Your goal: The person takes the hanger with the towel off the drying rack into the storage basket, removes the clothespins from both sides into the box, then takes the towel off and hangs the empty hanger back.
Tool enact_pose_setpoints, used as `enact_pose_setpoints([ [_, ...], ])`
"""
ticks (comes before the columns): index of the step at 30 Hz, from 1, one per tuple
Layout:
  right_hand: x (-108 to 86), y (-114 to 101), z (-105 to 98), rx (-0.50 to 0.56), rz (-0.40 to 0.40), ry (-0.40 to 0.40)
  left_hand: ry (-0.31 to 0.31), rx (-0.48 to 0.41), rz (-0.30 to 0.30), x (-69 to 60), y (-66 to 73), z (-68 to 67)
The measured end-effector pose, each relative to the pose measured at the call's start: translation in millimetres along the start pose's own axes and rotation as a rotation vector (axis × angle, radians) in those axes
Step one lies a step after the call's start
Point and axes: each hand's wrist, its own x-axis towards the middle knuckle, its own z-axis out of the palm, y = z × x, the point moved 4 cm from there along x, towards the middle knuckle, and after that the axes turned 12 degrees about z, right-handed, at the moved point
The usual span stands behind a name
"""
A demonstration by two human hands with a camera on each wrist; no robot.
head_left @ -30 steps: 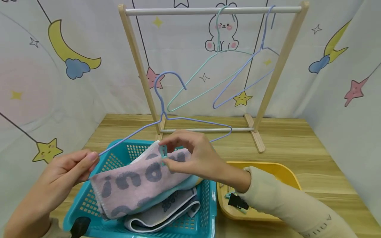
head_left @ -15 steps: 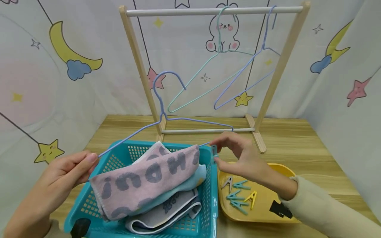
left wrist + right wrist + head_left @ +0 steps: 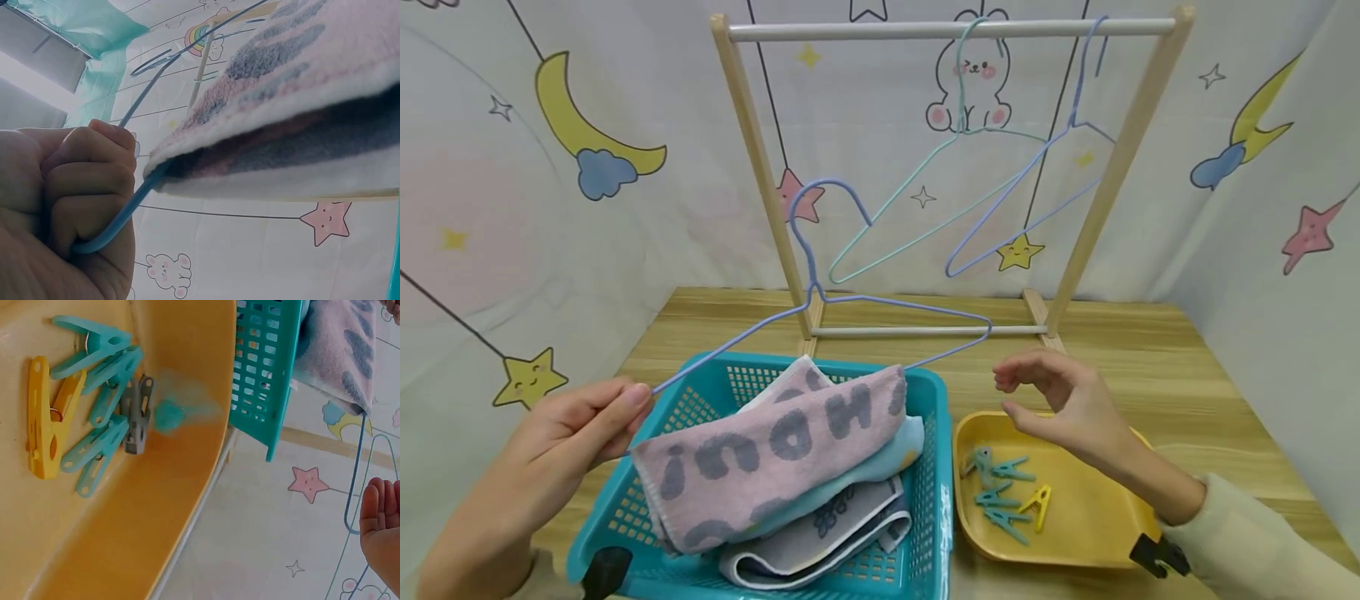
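My left hand (image 3: pixel 576 437) grips one end of a blue clothes hanger (image 3: pixel 730 337), its fingers curled round the wire in the left wrist view. A pink towel (image 3: pixel 775 450) with grey letters is draped over the hanger's lower bar, above the teal basket (image 3: pixel 936 500). My right hand (image 3: pixel 1067 404) is held over the yellow tray (image 3: pixel 1097 517), thumb and fingers apart with nothing between them. Below it, a blurred teal clothespin (image 3: pixel 172 415) is in the air or just at the tray wall, beside a grey clothespin (image 3: pixel 136 412).
Several teal clothespins (image 3: pixel 1000 494) and a yellow clothespin (image 3: pixel 1037 504) lie in the tray. Light blue (image 3: pixel 880 458) and grey (image 3: pixel 820 533) folded towels are in the basket. Behind stands a rack (image 3: pixel 887 32) bearing a green hanger (image 3: pixel 902 179) and another blue hanger (image 3: pixel 1007 196).
My right hand has moved right from the towel and the hanger's far end to above the tray, and has let go of the teal clothespin. The left hand still holds the hanger.
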Motion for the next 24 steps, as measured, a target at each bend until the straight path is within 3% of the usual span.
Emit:
enact_pose_setpoints([
  [4,7.3,-3,7,-0.032,-0.016,0.012,-0.003,0.010,-0.004,0.4,0.4,0.0],
  [9,23.8,-19,26,-0.104,-0.111,-0.026,0.013,0.006,-0.001,-1.0,-3.2,0.2],
  [16,51.0,-45,62,-0.368,-0.312,-0.081,-0.002,-0.016,-0.016,-1.7,-1.9,0.7],
  [19,61.1,-49,79,-0.414,-0.342,-0.162,0.005,-0.021,-0.018,-2.1,-1.5,1.0],
  [24,72.4,-47,103,-0.487,-0.307,-0.312,0.048,-0.048,-0.004,-4.6,-4.3,1.1],
])
